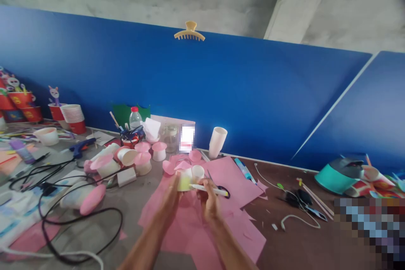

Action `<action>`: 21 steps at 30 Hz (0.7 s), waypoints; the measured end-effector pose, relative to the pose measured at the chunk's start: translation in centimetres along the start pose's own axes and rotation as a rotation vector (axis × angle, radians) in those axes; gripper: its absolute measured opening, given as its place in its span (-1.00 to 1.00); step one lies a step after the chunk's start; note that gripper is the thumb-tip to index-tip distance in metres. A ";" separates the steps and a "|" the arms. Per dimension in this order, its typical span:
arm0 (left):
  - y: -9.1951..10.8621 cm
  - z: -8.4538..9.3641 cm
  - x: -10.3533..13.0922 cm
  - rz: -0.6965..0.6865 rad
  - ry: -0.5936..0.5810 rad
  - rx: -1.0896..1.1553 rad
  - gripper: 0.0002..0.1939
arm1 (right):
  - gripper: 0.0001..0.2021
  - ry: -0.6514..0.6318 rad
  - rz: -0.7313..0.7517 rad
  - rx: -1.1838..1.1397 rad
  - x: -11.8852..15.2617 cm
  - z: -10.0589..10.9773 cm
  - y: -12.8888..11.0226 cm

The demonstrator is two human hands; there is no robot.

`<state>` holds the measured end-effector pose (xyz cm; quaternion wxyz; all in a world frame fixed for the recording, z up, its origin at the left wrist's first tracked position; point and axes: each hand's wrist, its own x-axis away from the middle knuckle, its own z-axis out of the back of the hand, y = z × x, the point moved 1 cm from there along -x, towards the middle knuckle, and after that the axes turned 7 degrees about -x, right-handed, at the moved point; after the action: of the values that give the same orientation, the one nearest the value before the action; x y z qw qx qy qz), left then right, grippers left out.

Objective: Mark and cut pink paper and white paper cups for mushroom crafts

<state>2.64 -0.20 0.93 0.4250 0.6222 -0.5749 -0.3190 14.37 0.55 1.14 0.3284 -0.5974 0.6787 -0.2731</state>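
My left hand point(171, 194) is closed around a small cup point(184, 181) that shows a yellow-green patch on its side. In my right hand point(210, 201) is a white marker point(202, 187) with a yellow end, its tip pointing left at the coloured side; whether it touches cannot be made out. Just behind the hands stands another white paper cup point(198, 171). Pink paper sheets point(232, 181) with cut edges lie under and around both hands. Scissors with black handles point(225, 191) rest partly hidden behind the marker.
Pink-topped paper cups point(143, 162) cluster at left, near a black cable point(118, 236) and a blue glue gun point(80, 147). A bright phone screen point(187, 138) and a tall white cup stack point(217, 142) stand by the blue partition point(253, 93). A teal container point(335, 176) sits at right.
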 end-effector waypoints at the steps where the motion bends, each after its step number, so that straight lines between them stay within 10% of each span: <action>1: 0.0 0.0 -0.1 0.011 0.005 0.030 -0.46 | -0.59 0.007 -0.019 -0.028 0.0 0.0 0.0; 21: 2.1 0.4 0.0 0.085 0.140 0.256 -0.60 | -0.61 0.054 -0.301 -0.228 1.0 -0.2 0.7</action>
<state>1.40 -0.19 2.60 0.3943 0.6672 -0.6056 -0.1807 13.70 -0.38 0.56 0.1958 -0.7180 0.6166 -0.2566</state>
